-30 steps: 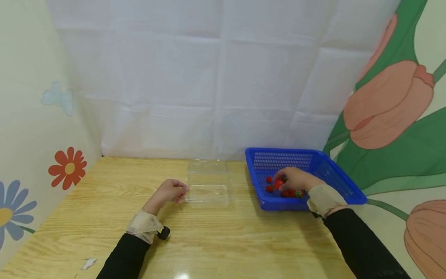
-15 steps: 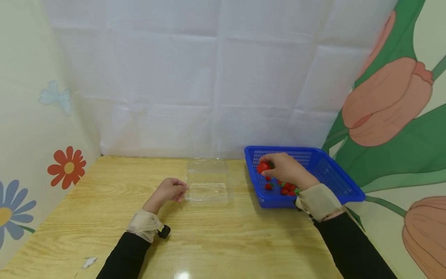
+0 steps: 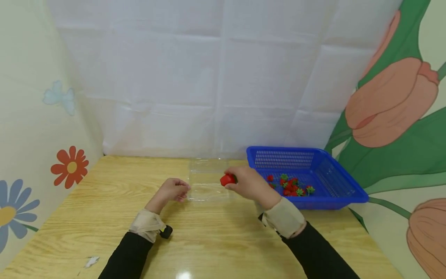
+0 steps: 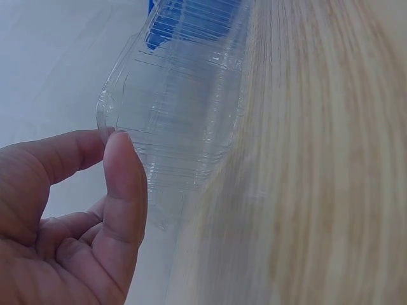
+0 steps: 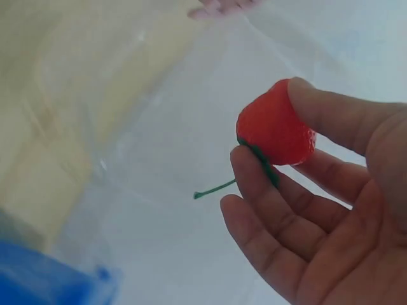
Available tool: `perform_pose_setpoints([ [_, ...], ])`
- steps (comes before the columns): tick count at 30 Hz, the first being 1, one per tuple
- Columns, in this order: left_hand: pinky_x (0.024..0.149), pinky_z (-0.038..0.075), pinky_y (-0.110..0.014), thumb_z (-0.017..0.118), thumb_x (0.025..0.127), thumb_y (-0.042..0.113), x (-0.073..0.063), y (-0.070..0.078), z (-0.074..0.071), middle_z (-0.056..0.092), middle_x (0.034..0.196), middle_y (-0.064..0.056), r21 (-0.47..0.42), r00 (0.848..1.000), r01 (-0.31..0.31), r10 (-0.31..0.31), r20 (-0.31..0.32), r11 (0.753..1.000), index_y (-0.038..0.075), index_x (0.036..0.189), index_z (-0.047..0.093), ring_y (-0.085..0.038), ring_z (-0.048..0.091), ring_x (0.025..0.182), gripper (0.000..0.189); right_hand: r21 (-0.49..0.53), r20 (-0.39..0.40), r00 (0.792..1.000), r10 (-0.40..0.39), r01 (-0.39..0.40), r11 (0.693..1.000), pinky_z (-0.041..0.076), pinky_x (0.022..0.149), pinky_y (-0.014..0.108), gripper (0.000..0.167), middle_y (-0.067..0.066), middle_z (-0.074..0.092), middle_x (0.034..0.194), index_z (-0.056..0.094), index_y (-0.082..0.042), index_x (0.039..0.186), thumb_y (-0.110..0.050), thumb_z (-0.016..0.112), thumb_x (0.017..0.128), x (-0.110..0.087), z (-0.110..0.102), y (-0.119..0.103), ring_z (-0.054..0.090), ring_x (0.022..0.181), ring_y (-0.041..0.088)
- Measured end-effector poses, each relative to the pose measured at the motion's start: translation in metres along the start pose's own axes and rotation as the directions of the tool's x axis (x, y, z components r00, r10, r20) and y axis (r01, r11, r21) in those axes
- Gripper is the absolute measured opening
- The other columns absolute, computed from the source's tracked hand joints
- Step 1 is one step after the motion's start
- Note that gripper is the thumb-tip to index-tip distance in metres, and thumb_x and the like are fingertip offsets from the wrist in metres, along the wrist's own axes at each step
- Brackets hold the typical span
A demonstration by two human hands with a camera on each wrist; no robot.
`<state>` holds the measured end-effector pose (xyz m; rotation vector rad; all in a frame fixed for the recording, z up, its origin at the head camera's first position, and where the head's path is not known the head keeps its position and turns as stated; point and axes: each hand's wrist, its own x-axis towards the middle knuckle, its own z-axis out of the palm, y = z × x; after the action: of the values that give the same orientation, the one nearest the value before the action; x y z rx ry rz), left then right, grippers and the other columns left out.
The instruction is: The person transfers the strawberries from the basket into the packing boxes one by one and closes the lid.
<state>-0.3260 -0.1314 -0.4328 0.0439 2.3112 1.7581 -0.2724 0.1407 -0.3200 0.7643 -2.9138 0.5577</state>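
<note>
My right hand (image 3: pixel 249 183) holds a large red strawberry (image 5: pixel 273 124) with a green stem, pinched between thumb and fingers. In the head view the strawberry (image 3: pixel 228 179) hangs over the right side of a clear plastic box (image 3: pixel 205 195), whose lid stands open at the back. My left hand (image 3: pixel 172 190) pinches the box's left rim between thumb and forefinger; the left wrist view shows this grip on the clear rim (image 4: pixel 105 114). Inside the box I see only transparent plastic and the wood beneath it.
A blue plastic basket (image 3: pixel 334 199) stands right of the box, with several smaller strawberries (image 3: pixel 290 186) on its floor. A white scrap (image 3: pixel 92 262) lies on the wooden table (image 3: pixel 209 240) at front left. A white sheet (image 3: pixel 167 77) hangs behind.
My right hand has lifted the large strawberry out of the blue basket and carried it left to the clear box. The left hand has stayed at the box's rim.
</note>
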Motion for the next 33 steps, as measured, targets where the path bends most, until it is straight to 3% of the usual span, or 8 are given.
perform_pose_setpoints([
  [8, 0.059, 0.058, -0.026, 0.062, 0.100, 0.008, 0.001, 0.000, 0.000, 0.064, 0.087, -0.013, -0.011, 1.000, 0.007, -0.007, 0.006, 1.000, -0.009, 0.115, 0.063, -0.013, 0.062, 0.067, 0.023, 0.033, 0.010, 0.997, 0.082, -0.083, 0.996, 0.057, 0.087, 0.043, 0.037, 0.013, 0.071, 0.114, 0.069, -0.003, 0.122, -0.018, 0.079, 0.089, 0.020, 0.042, 0.005, 0.066, 0.095, 0.026],
  [16, 0.058, 0.057, -0.025, 0.062, 0.099, 0.007, 0.000, 0.000, 0.001, 0.064, 0.085, -0.011, -0.016, 1.000, 0.003, -0.003, 0.001, 1.000, -0.009, 0.112, 0.063, -0.013, 0.061, 0.066, 0.021, 0.025, 0.049, 0.993, 0.110, -0.112, 0.993, 0.056, 0.088, 0.042, 0.036, 0.014, 0.072, 0.110, 0.070, 0.000, 0.118, -0.016, 0.081, 0.087, 0.036, 0.074, 0.013, 0.065, 0.094, 0.025],
  [23, 0.058, 0.057, -0.025, 0.061, 0.099, 0.006, 0.000, 0.000, 0.002, 0.066, 0.088, -0.014, -0.012, 1.000, -0.003, 0.003, -0.003, 1.000, -0.009, 0.112, 0.063, -0.013, 0.062, 0.066, 0.021, 0.079, 0.127, 0.973, 0.194, -0.205, 0.976, 0.056, 0.087, 0.039, 0.037, 0.014, 0.071, 0.111, 0.069, 0.000, 0.120, -0.016, 0.080, 0.089, 0.044, 0.085, 0.010, 0.064, 0.091, 0.022],
  [33, 0.059, 0.058, -0.026, 0.059, 0.100, 0.005, -0.002, 0.001, 0.004, 0.065, 0.086, -0.014, -0.022, 1.000, 0.000, 0.000, 0.008, 1.000, -0.010, 0.113, 0.062, -0.013, 0.061, 0.065, 0.020, 0.120, 0.145, 0.975, 0.171, -0.189, 0.975, 0.057, 0.077, 0.033, 0.030, 0.012, 0.072, 0.103, 0.072, 0.000, 0.112, -0.012, 0.081, 0.086, 0.050, 0.092, 0.013, 0.065, 0.085, 0.019],
])
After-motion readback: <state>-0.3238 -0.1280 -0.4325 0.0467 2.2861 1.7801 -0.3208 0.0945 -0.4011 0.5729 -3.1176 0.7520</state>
